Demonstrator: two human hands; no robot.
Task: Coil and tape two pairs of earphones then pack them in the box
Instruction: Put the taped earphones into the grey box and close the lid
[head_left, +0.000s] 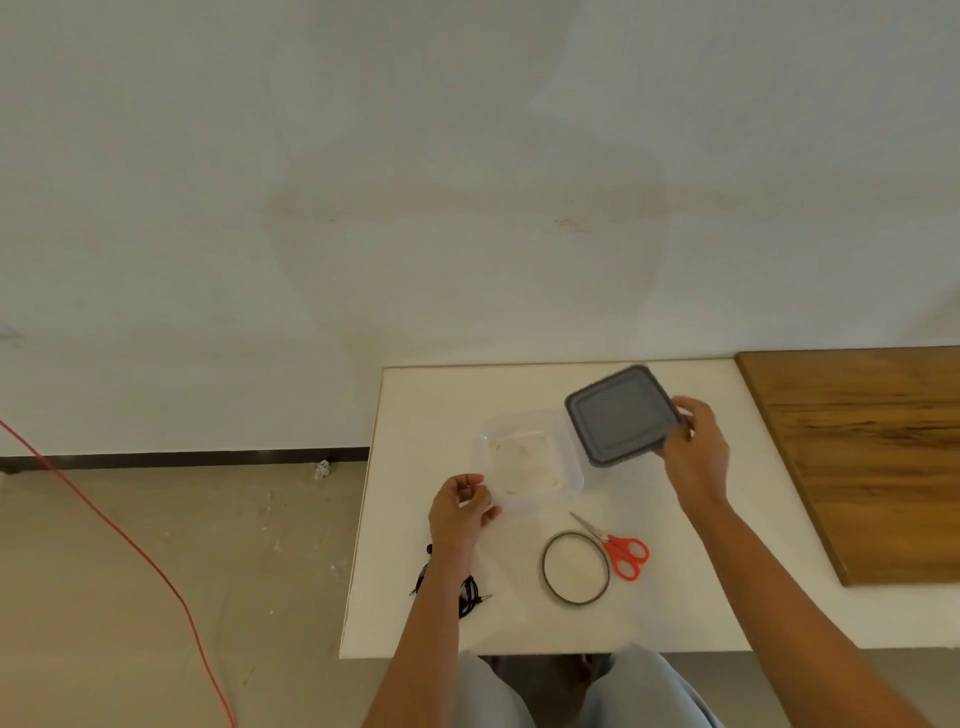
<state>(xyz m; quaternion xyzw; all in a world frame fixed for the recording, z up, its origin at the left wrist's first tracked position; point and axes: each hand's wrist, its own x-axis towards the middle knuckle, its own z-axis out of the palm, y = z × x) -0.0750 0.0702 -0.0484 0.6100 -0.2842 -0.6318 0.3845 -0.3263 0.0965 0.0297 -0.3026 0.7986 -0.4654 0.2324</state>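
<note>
Holding the grey lid (621, 415) only by its right edge leaves it tilted and lightly held above the far-right corner of the box (524, 457). I judge it could pivot out of the right hand (693, 447) and drop onto the box or the counter (675, 597). The clear box is light and held at one corner, so a knock from the lid would likely slide or spin it toward the far edge. The black earphones (470, 597) lie in a loose bunch close to the near-left edge, partly under the left forearm. A backward sweep of that arm could drag them off the counter. How many pairs are in the bunch cannot be told. The tape roll (575, 567) and red scissors (621, 551) sit touching each other toward the near edge, in the path of a hand reaching back, and the scissor tips point toward the box.

The right fingers (684, 413) are curled over the lid's right rim, with the thumb side hidden behind it, so they are clamped on the lid. Whether the lid touches the box I cannot tell. The left hand (460, 512) has its fingers (470, 486) bent round the box's near-left corner, thumb along the near wall, steadying it.
</note>
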